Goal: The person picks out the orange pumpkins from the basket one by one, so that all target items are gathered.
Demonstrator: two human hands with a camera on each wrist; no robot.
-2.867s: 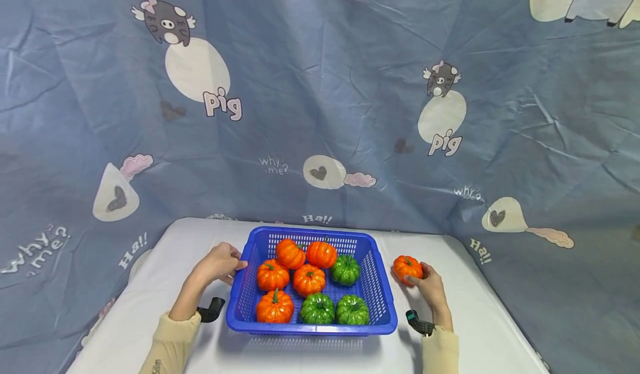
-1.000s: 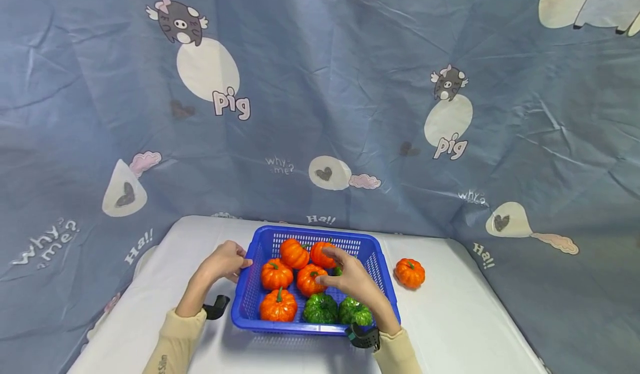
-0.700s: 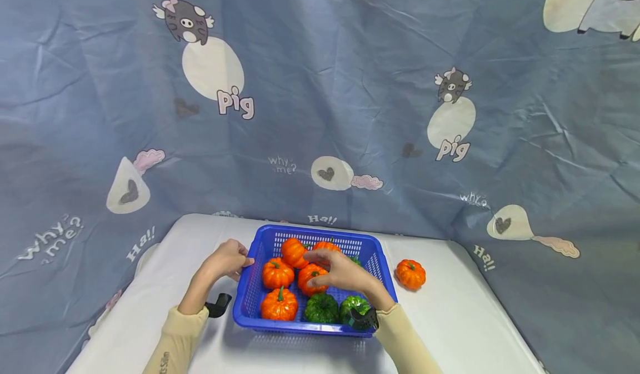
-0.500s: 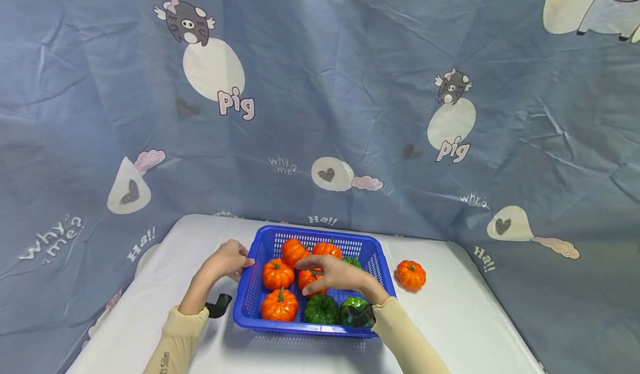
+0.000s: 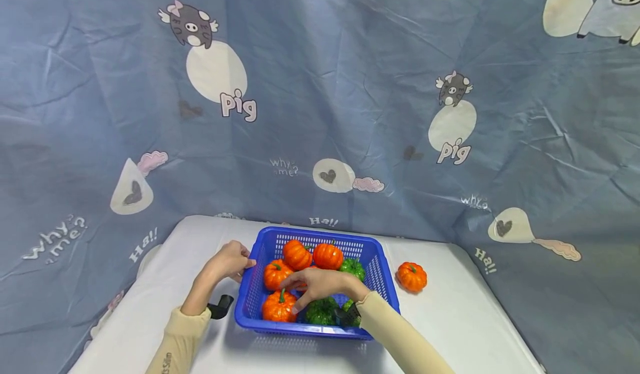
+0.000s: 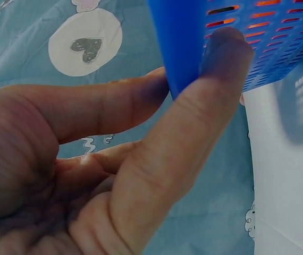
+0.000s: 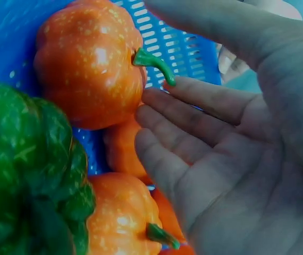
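Note:
My left hand (image 5: pixel 227 262) pinches the left rim of a blue plastic basket (image 5: pixel 375 271); in the left wrist view thumb and finger (image 6: pixel 178 143) lie on either side of the blue wall. The basket holds several small orange and green pumpkins. My right hand (image 5: pixel 320 285) hovers over it beside the front-left orange pumpkin (image 5: pixel 276 309), thumb and fingers spread. In the right wrist view this pumpkin (image 7: pixel 87 64), with its curved green stem, stands by the extended fingers (image 7: pixel 204 95). Whether they touch it I cannot tell. The right hand and arm partly cover other pumpkins.
One orange pumpkin (image 5: pixel 412 277) sits on the white tabletop (image 5: pixel 440 313), right of the basket. A green pumpkin (image 5: pixel 322 312) is at the basket's front and another green pumpkin (image 5: pixel 353 269) behind the right wrist. A blue patterned cloth (image 5: pixel 320 113) hangs behind the table.
My right hand has let go of the orange pumpkin on the table at the right and moved left across the basket to the front-left pumpkin. My left hand keeps its hold on the rim.

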